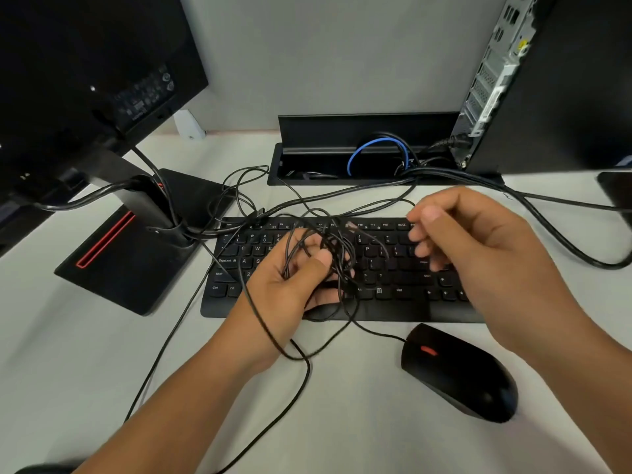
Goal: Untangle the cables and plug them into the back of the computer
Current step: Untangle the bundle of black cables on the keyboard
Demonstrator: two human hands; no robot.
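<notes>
Left hand gripping tangled black cables above keyboard, thumb over the bundle. Right hand raised beside it, fingers loosely curled, holding nothing visible; blurred. Mouse near desk's front-right edge, its lead running into the tangle. Computer at far-right corner, rear ports facing inward. Monitor stand far left.

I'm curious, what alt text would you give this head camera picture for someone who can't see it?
A person's left hand grips a tangle of thin black cables above a black keyboard, while the right hand hovers beside it, blurred. A black mouse lies nearby on the white desk, with a monitor stand to the left and a computer tower behind.
</notes>
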